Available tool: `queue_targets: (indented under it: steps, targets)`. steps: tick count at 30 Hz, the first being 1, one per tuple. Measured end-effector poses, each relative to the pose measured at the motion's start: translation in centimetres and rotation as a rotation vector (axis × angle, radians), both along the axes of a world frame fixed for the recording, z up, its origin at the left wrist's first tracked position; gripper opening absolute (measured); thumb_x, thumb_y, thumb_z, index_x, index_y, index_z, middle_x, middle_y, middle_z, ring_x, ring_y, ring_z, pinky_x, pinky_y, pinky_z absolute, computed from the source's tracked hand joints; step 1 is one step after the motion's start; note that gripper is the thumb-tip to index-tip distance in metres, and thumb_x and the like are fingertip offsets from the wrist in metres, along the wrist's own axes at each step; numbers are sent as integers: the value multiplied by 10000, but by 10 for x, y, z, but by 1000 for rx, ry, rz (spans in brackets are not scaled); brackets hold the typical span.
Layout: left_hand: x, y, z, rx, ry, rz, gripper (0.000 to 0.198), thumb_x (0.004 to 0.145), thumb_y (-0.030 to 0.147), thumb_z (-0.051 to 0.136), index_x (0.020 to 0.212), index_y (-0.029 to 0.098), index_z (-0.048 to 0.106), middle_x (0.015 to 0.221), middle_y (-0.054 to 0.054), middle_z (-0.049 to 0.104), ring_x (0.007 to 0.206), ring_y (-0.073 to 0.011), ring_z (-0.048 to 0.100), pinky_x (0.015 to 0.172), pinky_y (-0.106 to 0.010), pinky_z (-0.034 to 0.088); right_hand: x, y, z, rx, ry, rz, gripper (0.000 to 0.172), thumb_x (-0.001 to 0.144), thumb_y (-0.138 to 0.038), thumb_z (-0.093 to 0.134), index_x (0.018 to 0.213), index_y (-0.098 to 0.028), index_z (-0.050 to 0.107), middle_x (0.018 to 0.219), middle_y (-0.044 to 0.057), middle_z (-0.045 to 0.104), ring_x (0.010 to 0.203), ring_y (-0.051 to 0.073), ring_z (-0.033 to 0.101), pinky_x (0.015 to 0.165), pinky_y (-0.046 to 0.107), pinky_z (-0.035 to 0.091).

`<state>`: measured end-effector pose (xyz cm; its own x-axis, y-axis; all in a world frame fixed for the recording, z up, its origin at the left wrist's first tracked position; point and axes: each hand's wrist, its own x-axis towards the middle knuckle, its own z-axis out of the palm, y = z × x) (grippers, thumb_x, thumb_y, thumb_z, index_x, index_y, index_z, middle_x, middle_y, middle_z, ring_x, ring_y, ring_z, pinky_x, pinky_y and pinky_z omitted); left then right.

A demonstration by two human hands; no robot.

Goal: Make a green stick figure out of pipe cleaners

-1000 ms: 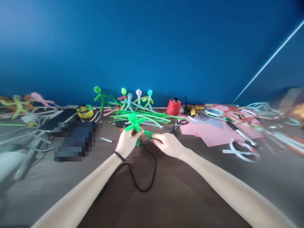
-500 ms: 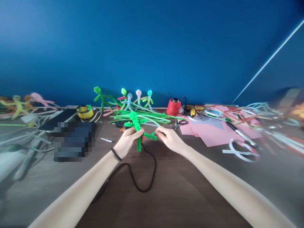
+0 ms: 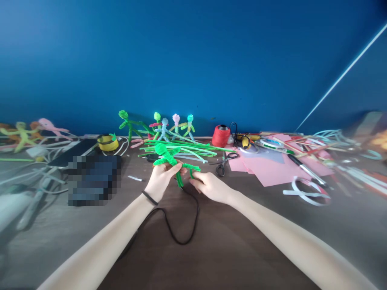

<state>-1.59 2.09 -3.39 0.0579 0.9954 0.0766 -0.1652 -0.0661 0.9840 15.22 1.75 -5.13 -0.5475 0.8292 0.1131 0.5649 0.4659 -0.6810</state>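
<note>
A person's left hand [image 3: 161, 177] closes its fingers around the body of a green pipe-cleaner figure [image 3: 169, 161], holding it just above a dark brown desk [image 3: 211, 249], the figure's round head tilted to the left. The right hand [image 3: 208, 186] pinches one of the figure's lower limbs between thumb and fingertips; the exact grip is hard to make out at this distance. A black band circles the left wrist, and a black cord [image 3: 181, 225] loops across the desk beneath both hands. Just behind the figure lies a loose heap of green pipe cleaners [image 3: 187, 150], and behind that a row of finished small figures [image 3: 169, 127] stands against the blue wall [image 3: 193, 60]. A red spool of thread [image 3: 221, 136] sits to the right of them, with scissors [image 3: 222, 163] near the right hand and pink paper sheets [image 3: 266, 167] spread further right. A yellow roll of tape [image 3: 108, 142] rests to the left.
</note>
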Motion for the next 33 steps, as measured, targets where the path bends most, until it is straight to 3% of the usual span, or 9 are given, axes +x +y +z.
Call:
queue_targets:
  steps: [4, 7, 11, 15, 23, 29, 33]
  targets:
    - [-3, 1, -1, 128, 332, 109, 148, 637, 297, 633, 626, 150, 613, 593, -30, 622, 617, -174, 578, 608, -263, 434, 0, 0, 0, 164, -167, -25, 238, 848, -352, 374, 839, -193, 550, 679, 35, 596, 591, 140, 531, 548, 229, 293]
    - [-2, 0, -2, 182, 437, 124, 133, 640, 293, 624, 609, 164, 620, 569, -16, 606, 566, -156, 546, 558, -242, 403, 0, 0, 0, 254, -235, -55, 244, 846, -343, 385, 884, -200, 579, 744, 56, 624, 648, 162, 559, 558, 235, 294]
    - [3, -1, 0, 159, 315, 42, 111, 592, 250, 659, 605, 165, 589, 573, 7, 571, 552, -129, 513, 539, -227, 405, 2, 0, 2, 296, -238, -65, 248, 849, -318, 383, 906, -203, 596, 733, 49, 634, 629, 150, 559, 554, 231, 298]
    - [4, -1, 1, 111, 209, -9, 166, 574, 238, 671, 668, 156, 561, 762, -28, 630, 707, -159, 569, 650, -264, 451, 2, 0, 2, 319, -208, -35, 230, 840, -299, 399, 850, -202, 608, 749, 43, 639, 651, 145, 562, 571, 226, 317]
    - [0, -1, 4, 86, 274, -4, 144, 569, 247, 680, 644, 138, 624, 585, -19, 604, 564, -138, 544, 543, -230, 434, 4, 0, 3, 359, -47, -6, 220, 831, -293, 416, 883, -196, 606, 852, 49, 647, 746, 149, 576, 655, 228, 360]
    - [-1, -1, 2, 19, 199, -34, 177, 559, 262, 694, 651, 142, 602, 549, -8, 596, 529, -139, 557, 525, -239, 442, 9, 6, 8, 290, 10, -172, 222, 824, -365, 420, 790, -205, 569, 622, -13, 562, 578, 110, 499, 569, 207, 320]
    - [-1, 0, 0, 15, 83, -72, 157, 577, 234, 689, 647, 135, 589, 563, 3, 577, 522, -113, 535, 530, -228, 429, 12, 11, 5, 223, 44, -152, 242, 839, -355, 383, 759, -195, 547, 627, -12, 540, 592, 112, 485, 580, 206, 317]
